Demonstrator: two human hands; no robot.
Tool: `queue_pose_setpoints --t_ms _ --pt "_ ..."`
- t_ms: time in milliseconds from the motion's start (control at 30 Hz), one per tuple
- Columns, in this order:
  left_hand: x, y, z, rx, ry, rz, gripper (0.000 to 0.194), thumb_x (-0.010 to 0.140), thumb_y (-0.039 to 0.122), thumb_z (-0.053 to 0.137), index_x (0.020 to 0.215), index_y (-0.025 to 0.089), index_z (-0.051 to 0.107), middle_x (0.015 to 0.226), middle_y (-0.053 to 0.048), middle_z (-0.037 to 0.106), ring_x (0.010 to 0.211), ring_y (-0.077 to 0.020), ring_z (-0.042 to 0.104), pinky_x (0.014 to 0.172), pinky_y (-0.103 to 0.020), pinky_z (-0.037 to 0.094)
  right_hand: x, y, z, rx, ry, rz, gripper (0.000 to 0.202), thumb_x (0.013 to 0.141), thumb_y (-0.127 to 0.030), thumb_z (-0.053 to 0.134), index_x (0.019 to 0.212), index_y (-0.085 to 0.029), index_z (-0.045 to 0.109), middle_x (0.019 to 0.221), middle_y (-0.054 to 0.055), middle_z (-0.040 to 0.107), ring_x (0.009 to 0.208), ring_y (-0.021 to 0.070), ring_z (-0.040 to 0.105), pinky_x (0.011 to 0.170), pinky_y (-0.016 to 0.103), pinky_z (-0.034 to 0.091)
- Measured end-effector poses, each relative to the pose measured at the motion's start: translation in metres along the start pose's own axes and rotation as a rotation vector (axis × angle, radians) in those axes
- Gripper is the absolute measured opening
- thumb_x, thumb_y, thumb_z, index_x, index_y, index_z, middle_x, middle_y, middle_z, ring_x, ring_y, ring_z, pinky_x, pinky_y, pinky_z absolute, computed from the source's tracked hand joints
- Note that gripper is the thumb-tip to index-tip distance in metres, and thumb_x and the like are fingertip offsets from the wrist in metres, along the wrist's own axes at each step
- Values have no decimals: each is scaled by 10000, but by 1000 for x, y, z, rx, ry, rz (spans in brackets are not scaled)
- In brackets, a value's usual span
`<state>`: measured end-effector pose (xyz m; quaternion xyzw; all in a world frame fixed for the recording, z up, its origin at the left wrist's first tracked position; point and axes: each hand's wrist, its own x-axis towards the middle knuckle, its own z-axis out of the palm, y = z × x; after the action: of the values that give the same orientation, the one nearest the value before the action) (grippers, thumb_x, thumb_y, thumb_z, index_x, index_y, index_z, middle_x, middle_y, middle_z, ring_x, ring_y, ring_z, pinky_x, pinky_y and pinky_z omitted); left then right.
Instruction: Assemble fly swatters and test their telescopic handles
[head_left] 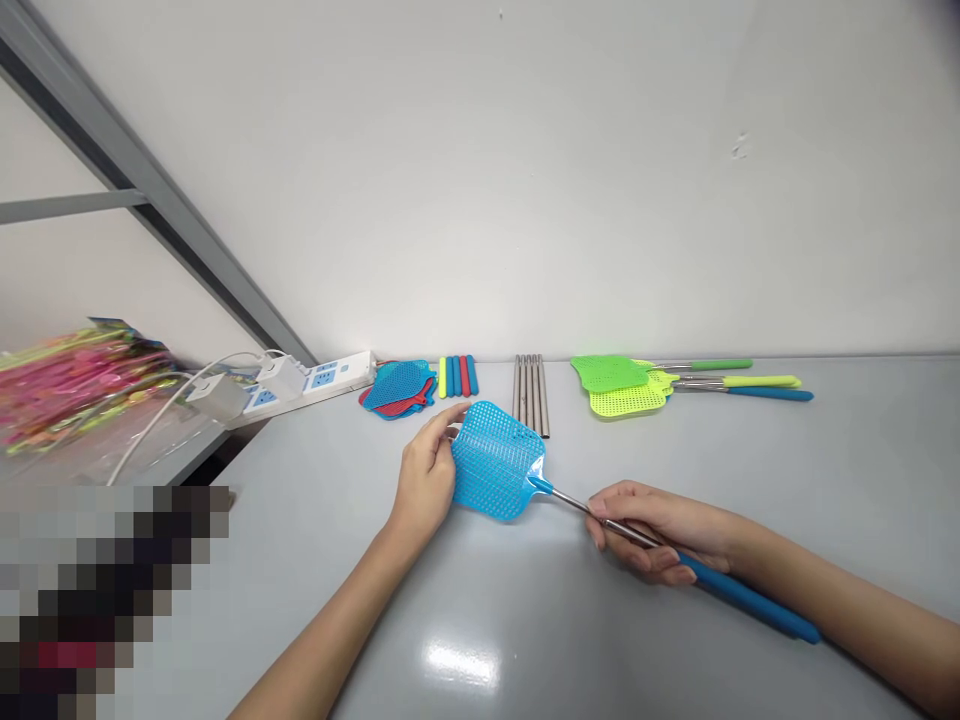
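Note:
A blue fly swatter (pixel 499 460) is held above the grey table by both my hands. My left hand (pixel 429 470) grips the outer edge of its perforated head, the fingers partly hidden behind it. Around the metal rod, close to the blue handle grip (pixel 750 597), the fingers of my right hand (pixel 649 530) are closed. Behind the swatter's head lie several metal rods (pixel 531 390) side by side. To their left are several coloured handle sleeves (pixel 457 376) and a stack of blue and red swatter heads (pixel 401 388).
Several whole swatters with green, yellow and blue handles (pixel 761 382) lie at the back right. A white power strip (pixel 330 378) with plugs and cables runs along the left edge. Bagged colourful items (pixel 82 380) sit farther left. A wall (pixel 525 180) bounds the back.

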<state>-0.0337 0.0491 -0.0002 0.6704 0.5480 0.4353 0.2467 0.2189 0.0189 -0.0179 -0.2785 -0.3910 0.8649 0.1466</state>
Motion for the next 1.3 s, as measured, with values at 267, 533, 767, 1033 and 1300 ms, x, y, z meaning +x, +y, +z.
queue_pose_setpoints --t_ms 267,533,767,1033,1300 --pt "1 1 -2 58 57 -28 347 800 178 315 1037 180 568 1030 -44 604 940 -179 546 840 -322 407 0 0 0 69 22 -48 239 844 -327 440 808 -125 563 464 -58 426 307 18 221 262 118 239" --pt "0 1 0 35 68 -66 331 837 254 321 1056 180 557 1006 -40 606 906 -175 545 798 -300 408 1 1 1 115 39 -85 239 855 -319 427 842 -119 558 516 -41 443 345 18 248 300 120 238" --pt "1 -2 -1 4 70 -96 316 825 235 330 1033 176 560 976 -40 610 867 -171 550 783 -302 412 1 1 0 100 40 -84 238 852 -320 422 853 -123 554 518 -44 433 348 21 250 305 124 242" --pt "0 2 1 26 101 -77 324 824 203 307 1085 197 498 989 -46 565 881 -161 521 722 -276 413 1 0 0 91 36 -86 230 845 -321 429 852 -128 554 501 -50 415 348 25 245 305 127 239" --pt "0 0 1 61 133 -88 289 806 221 345 1050 200 500 908 -27 562 739 -130 535 642 -241 412 1 0 1 85 54 -67 223 834 -327 449 835 -131 555 506 -51 413 347 20 219 302 126 205"
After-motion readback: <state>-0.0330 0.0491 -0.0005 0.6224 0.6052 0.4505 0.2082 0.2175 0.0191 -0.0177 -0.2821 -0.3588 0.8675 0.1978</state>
